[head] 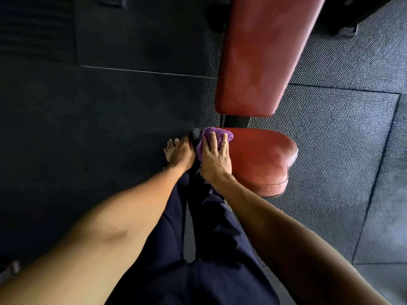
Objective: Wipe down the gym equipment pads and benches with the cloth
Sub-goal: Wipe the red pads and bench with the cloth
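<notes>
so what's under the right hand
A bunched purple cloth. The right hand presses it onto the edge of the red seat pad. The part of the pad beneath the cloth is covered, so its surface there cannot be seen.

Right hand (214, 158) presses purple cloth (208, 132) onto red seat pad (262, 159).

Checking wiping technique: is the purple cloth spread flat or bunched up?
Bunched up: the cloth shows as a crumpled wad under the right hand, pressed on the red seat pad near its edge.
</notes>
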### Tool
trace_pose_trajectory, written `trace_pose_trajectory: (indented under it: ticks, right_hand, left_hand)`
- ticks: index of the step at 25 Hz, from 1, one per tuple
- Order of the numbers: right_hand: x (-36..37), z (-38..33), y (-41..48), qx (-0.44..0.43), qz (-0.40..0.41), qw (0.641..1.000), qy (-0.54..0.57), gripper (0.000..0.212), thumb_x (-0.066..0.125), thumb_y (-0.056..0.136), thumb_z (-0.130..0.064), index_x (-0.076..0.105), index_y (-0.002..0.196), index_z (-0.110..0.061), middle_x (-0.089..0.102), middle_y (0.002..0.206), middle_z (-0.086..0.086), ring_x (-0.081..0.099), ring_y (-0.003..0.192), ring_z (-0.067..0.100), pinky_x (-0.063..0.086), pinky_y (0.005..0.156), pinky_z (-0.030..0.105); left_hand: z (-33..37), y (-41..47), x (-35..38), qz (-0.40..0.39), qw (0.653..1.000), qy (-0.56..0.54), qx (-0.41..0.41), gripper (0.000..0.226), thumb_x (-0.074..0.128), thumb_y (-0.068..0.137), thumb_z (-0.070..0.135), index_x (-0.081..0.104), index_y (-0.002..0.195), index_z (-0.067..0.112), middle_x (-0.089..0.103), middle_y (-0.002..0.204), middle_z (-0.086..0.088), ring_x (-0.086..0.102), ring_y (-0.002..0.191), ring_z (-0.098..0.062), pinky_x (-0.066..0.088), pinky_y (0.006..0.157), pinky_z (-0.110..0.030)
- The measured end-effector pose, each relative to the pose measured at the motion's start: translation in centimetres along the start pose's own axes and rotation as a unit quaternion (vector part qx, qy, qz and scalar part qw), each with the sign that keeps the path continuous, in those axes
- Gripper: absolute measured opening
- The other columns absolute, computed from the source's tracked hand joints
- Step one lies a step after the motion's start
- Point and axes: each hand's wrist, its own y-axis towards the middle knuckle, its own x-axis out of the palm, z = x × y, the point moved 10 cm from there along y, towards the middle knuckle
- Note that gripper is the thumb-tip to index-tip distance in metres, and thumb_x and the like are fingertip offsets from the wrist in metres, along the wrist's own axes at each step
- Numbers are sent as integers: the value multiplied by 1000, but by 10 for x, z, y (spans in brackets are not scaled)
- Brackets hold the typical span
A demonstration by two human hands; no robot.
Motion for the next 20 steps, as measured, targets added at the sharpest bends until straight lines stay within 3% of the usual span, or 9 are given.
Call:
trace_pose_trajectory:
  ticks: [4, 9, 11, 13, 16, 20]
  right_hand:
    - [2, -15, 39, -15, -15, 1000, 2, 90, 64, 87, -32, 17, 163, -17, 9, 169, 14, -7, 152, 53, 0, 126, 56]
    - [0, -3, 83, 49, -21, 995, 83, 78, 60, 87, -60, 44, 152, -19, 26, 160, 7, 1, 153, 48, 7, 127, 52]
    - [-1, 3, 89, 68, -44, 991, 110, 77, 62, 87, -57, 44, 152, -21, 25, 161, 3, -3, 154, 46, 7, 127, 50]
    - [-9, 6, 81, 69, -32, 989, 128, 74, 63, 89, -51, 41, 154, -25, 24, 162, 0, -1, 153, 46, 18, 125, 51]
    - [-24, 23, 56, 88, 0, 982, 168, 68, 65, 91, -40, 39, 153, -26, 29, 159, -2, 14, 150, 46, 39, 110, 52]
    - [-58, 49, 18, 93, 4, 976, 198, 66, 67, 84, -35, 48, 145, -24, 44, 146, 5, 45, 134, 41, 45, 107, 45]
  left_hand:
    - [38, -57, -58, -23, 998, -24, 55, 51, 28, 103, 39, 50, 139, 10, 50, 145, -21, 45, 136, -40, 36, 112, -53]
    - [47, -67, -79, 3, 993, -28, 110, 41, 36, 109, 23, 48, 146, 11, 47, 151, -17, 41, 140, -35, 33, 114, -44]
    - [56, -75, -88, 6, 992, -28, 124, 42, 37, 109, 23, 47, 148, 13, 47, 152, -15, 42, 140, -32, 33, 115, -39]
    - [65, -79, -101, 8, 992, -20, 127, 44, 38, 108, 23, 44, 151, 12, 44, 155, -13, 40, 142, -29, 31, 116, -34]
    - [77, -89, -117, 0, 992, 3, 123, 46, 39, 108, 24, 43, 152, 14, 41, 158, -12, 37, 144, -28, 28, 116, -32]
    - [102, -111, -146, -13, 991, 50, 120, 47, 42, 106, 28, 45, 151, 16, 42, 157, -10, 39, 143, -29, 31, 115, -35]
